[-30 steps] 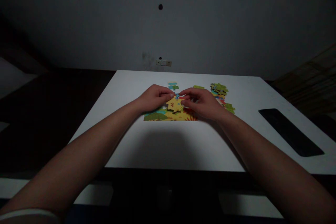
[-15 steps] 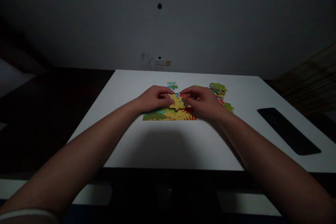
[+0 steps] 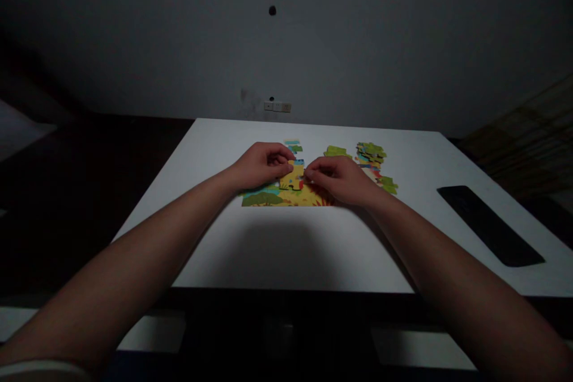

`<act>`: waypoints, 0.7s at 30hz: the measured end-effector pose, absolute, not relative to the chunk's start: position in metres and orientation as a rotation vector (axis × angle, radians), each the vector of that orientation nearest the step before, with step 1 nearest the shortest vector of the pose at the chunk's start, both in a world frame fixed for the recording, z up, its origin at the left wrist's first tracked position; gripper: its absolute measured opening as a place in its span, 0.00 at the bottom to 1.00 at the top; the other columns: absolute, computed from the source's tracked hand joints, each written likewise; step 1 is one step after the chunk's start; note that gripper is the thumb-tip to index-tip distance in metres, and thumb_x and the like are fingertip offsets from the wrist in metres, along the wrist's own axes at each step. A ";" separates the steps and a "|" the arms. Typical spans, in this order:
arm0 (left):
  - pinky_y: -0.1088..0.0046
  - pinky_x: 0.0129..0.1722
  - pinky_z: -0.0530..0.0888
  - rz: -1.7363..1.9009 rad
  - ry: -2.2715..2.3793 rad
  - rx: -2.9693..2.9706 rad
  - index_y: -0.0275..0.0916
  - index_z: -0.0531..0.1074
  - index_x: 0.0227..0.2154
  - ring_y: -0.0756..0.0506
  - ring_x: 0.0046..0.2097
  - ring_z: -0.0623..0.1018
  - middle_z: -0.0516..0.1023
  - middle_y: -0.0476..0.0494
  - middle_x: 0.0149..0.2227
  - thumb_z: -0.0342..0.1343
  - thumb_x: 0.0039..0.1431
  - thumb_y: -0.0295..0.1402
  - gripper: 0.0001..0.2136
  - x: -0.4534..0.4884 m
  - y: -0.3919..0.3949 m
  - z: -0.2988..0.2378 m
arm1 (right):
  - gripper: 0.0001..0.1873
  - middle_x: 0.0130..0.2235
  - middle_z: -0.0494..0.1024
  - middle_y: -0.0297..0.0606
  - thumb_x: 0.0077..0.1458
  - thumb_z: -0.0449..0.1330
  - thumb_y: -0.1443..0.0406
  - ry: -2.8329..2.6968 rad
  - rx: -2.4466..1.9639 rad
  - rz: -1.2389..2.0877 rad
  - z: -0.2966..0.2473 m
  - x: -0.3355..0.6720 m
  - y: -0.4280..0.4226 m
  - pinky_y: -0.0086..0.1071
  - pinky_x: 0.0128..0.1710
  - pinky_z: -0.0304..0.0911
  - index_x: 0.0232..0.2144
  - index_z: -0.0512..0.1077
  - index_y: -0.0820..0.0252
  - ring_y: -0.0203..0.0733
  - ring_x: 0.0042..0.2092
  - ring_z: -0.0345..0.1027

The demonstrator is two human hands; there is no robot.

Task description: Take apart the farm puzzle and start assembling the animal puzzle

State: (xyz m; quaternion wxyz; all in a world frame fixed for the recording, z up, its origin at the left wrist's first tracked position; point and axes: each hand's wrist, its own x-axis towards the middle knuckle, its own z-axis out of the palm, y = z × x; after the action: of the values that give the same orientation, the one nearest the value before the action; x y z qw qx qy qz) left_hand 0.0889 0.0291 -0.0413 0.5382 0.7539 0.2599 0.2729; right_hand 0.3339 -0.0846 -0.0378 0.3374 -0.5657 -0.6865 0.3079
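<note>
A yellow puzzle piece with blue and red marks is pinched between the thumb and fingers of my left hand. My right hand is closed, its fingertips together at the right edge of that puzzle piece. Below the held piece, a joined puzzle strip in yellow, green and blue lies flat on the white table, partly covered by both hands. Just beyond my left fingers lie small blue-green pieces.
Green pieces lie behind my right hand. A stack of puzzle pieces stands farther right, with more colourful pieces near it. A black flat object rests on the table's right side. Wall sockets are behind the table.
The yellow piece has shifted left and turned in my fingers. My right hand has moved slightly left and down, showing the green pieces behind it.
</note>
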 end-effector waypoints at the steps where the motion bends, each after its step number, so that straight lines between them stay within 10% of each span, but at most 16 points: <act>1: 0.68 0.41 0.79 0.651 0.616 1.801 0.38 0.85 0.41 0.48 0.36 0.80 0.83 0.46 0.34 0.74 0.58 0.32 0.10 0.089 0.029 -0.041 | 0.14 0.39 0.89 0.41 0.67 0.67 0.53 -1.780 -1.473 0.795 -0.038 0.335 -0.084 0.42 0.41 0.72 0.38 0.87 0.54 0.49 0.39 0.80; 11: 0.69 0.38 0.80 0.618 0.591 1.799 0.37 0.84 0.41 0.47 0.35 0.82 0.85 0.46 0.32 0.77 0.57 0.38 0.14 0.089 0.026 -0.040 | 0.26 0.42 0.89 0.41 0.63 0.72 0.55 -1.780 -1.335 0.826 -0.036 0.329 -0.089 0.42 0.43 0.76 0.61 0.85 0.54 0.48 0.41 0.81; 21: 0.69 0.40 0.73 0.401 0.553 2.332 0.41 0.87 0.44 0.45 0.37 0.81 0.86 0.45 0.37 0.73 0.61 0.41 0.13 0.076 0.035 -0.040 | 0.18 0.33 0.81 0.37 0.54 0.75 0.57 -1.451 -1.498 0.695 -0.039 0.353 -0.074 0.44 0.38 0.72 0.47 0.84 0.53 0.50 0.35 0.77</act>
State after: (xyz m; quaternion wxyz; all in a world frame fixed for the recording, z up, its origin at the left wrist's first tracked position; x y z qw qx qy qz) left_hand 0.0759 0.0350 -0.0397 0.3485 0.8995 0.2132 0.1546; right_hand 0.3533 -0.0739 -0.0387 0.4542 -0.6071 -0.5879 0.2818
